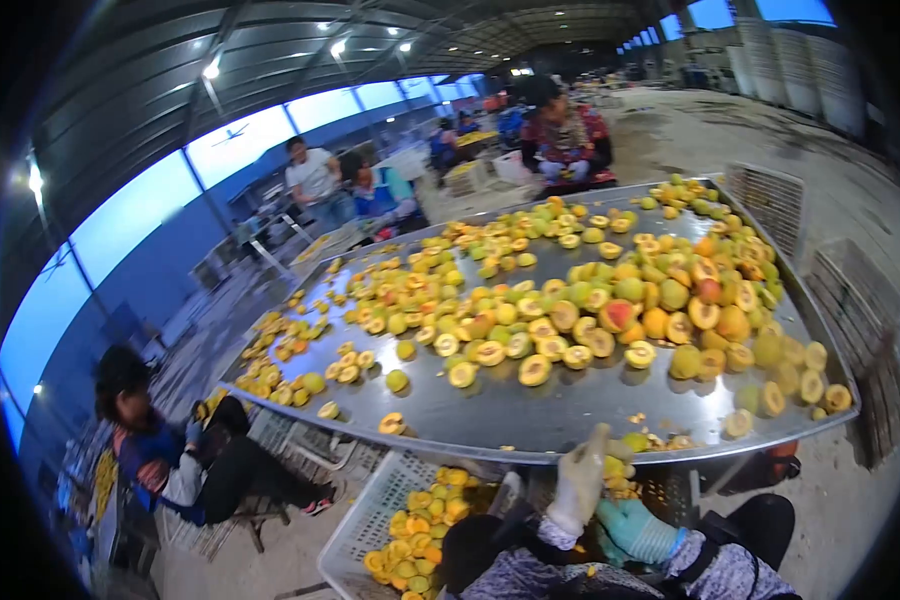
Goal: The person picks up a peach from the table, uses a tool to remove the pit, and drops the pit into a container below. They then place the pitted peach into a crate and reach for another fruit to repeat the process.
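Note:
At the near edge of the metal table (450, 420), my left hand (576, 482) in a whitish glove is raised with its fingers stretched upward, beside a few peach pieces (620, 468) at the rim. My right hand (635, 530), in a teal glove, is just below and to the right, its fingers curled; what they hold, if anything, is hidden. Small fruit scraps (660, 441) lie on the metal close to both hands. A wide heap of halved yellow peaches (570, 310), some with the stone showing, covers much of the tabletop.
A white plastic crate (355, 530) of peach halves stands at my left knee. Dark crate mesh (670, 492) shows under the table edge. One person (185, 450) sits at the left; another (567, 140) works across the table. More crates (770, 205) stand at the right.

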### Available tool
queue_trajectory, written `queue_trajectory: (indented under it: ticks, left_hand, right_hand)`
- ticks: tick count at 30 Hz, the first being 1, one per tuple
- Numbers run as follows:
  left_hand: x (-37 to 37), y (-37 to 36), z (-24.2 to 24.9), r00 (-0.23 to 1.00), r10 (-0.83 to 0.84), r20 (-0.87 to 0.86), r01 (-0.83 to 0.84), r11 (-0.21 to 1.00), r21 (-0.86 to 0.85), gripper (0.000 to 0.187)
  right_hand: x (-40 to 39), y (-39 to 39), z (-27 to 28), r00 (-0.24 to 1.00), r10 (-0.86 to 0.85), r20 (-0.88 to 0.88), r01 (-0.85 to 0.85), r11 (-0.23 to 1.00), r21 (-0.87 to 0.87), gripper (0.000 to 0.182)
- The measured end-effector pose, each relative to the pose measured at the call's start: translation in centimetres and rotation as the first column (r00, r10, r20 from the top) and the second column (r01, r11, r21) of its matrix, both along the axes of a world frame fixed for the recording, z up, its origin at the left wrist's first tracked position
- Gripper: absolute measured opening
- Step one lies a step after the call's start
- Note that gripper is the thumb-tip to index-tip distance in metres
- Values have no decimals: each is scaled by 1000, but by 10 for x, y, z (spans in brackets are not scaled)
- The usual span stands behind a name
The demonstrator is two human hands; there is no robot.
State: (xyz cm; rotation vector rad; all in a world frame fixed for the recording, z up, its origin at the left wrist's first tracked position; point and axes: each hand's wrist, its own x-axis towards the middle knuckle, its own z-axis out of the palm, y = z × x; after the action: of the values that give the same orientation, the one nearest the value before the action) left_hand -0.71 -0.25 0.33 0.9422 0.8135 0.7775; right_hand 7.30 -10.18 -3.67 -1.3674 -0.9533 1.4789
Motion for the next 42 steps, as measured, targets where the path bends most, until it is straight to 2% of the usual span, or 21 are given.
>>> queue_trajectory:
  ticks: [2, 4, 8, 14, 15, 16, 17, 19, 20, 21, 22, 25, 26, 29, 31, 32, 34, 35, 36, 38, 42]
  left_hand:
    - [-3, 5, -11, 998, -58, 34, 57, 998, 26, 52]
    - [-4, 8, -15, 995, -86, 44, 84, 996, 39, 52]
    - [-11, 3, -5, 983, -148, 105, 152, 988, -35, 52]
    - [-1, 2, -21, 984, -172, 48, 169, 983, 72, 53]
    - [-2, -2, -16, 988, -139, 62, 136, 989, 51, 54]
    - [-3, -4, -13, 988, -142, 63, 139, 989, 50, 54]
    - [-5, -6, -11, 979, -162, 126, 164, 987, -5, 54]
    - [-7, -1, -14, 963, -191, 190, 206, 977, -62, 55]
    - [-6, 4, -23, 969, -169, 183, 164, 986, 43, 57]
    - [-2, 3, -25, 971, -156, 181, 130, 981, 145, 59]
    - [-3, 3, -23, 983, -115, 143, 90, 982, 168, 62]
    - [-5, -2, -14, 983, -67, 173, 64, 998, 21, 63]
    - [-6, 1, -22, 976, -77, 204, 79, 997, -5, 63]
    - [-5, 2, -27, 919, -120, 375, 174, 978, -115, 57]
    - [-2, -3, -24, 914, -33, 405, 111, 979, -171, 45]
    - [-3, -5, -22, 914, -41, 404, 122, 977, -176, 45]
    - [-3, -6, -19, 857, -43, 513, 177, 960, -215, 45]
    - [-1, -8, -21, 865, -26, 500, 137, 973, -186, 45]
    - [-2, -10, -21, 866, -33, 499, 144, 972, -187, 45]
    - [-5, -15, -18, 957, -158, 242, 123, 981, 153, 45]
    - [-5, -15, -17, 938, -228, 261, 199, 971, 134, 60]
  right_hand:
    - [5, 3, 3, 990, 105, 93, -97, 991, -89, 32]
    - [1, 2, 6, 998, 32, -52, -37, 995, -96, 27]
    - [-5, -5, 19, 998, -7, -65, 0, 994, -112, 35]
    - [8, -6, 3, 986, 133, 97, -121, 985, -120, 33]
    - [11, -3, -37, 938, 94, 334, -184, 951, 250, 33]
    - [14, -2, -57, 850, -36, 526, -311, 772, 555, 33]
    - [1, -8, -8, 995, 67, -76, -68, 998, -12, 31]
    - [-7, -7, -4, 987, 35, -155, -39, 999, -17, 30]
    - [-10, -11, -4, 972, -4, -234, -3, 1000, -30, 28]
    - [-15, -10, 4, 992, -66, -105, 64, 998, -25, 30]
    - [-16, -8, -13, 974, -149, -168, 154, 988, 17, 23]
    - [-4, -2, -24, 865, -159, 476, 13, 955, 295, 35]
    - [0, 0, -27, 826, -162, 539, -48, 934, 354, 35]
    - [9, 2, -11, 827, -58, 559, -113, 957, 267, 35]
    - [13, 2, 3, 952, 156, 262, -144, 988, -63, 34]
    - [14, 1, -12, 955, 146, 260, -132, 989, -68, 34]
    - [20, 6, -52, 783, -100, 614, -327, 773, 543, 35]
    - [21, 3, -37, 790, 21, 612, -309, 877, 369, 35]
    - [20, 2, -40, 791, 15, 611, -302, 879, 369, 35]
    - [17, 0, -46, 867, -92, 491, -197, 840, 505, 35]
    - [8, -5, -39, 958, -153, 242, -30, 786, 617, 35]
